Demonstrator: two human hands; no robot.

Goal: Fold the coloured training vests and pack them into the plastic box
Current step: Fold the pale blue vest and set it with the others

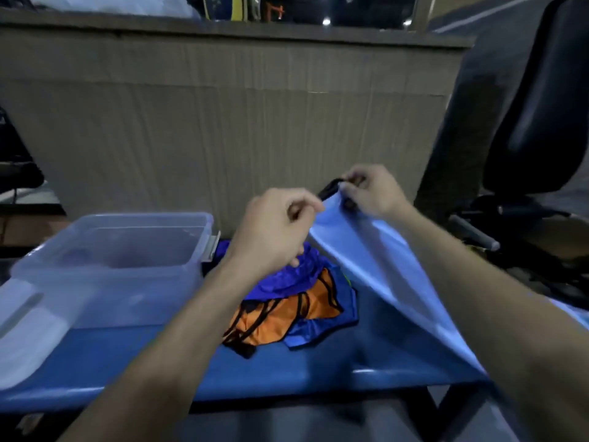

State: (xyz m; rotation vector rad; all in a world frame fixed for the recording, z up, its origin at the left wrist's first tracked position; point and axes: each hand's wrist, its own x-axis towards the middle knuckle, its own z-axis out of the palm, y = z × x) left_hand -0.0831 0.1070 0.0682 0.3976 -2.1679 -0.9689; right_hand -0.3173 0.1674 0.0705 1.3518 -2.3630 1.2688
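Above the bench (287,374), both hands (277,228) pinch a blue vest (376,260)

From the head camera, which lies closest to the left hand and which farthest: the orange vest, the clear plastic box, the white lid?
Measured from the left hand:
1. Orange vest, in the pile just below it.
2. Clear plastic box, to its left on the blue table.
3. White lid, at the far left edge.

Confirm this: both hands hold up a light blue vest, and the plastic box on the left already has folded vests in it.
Not quite. The head view shows the box holds no vests. Both the left hand and right hand do hold up the light blue vest.
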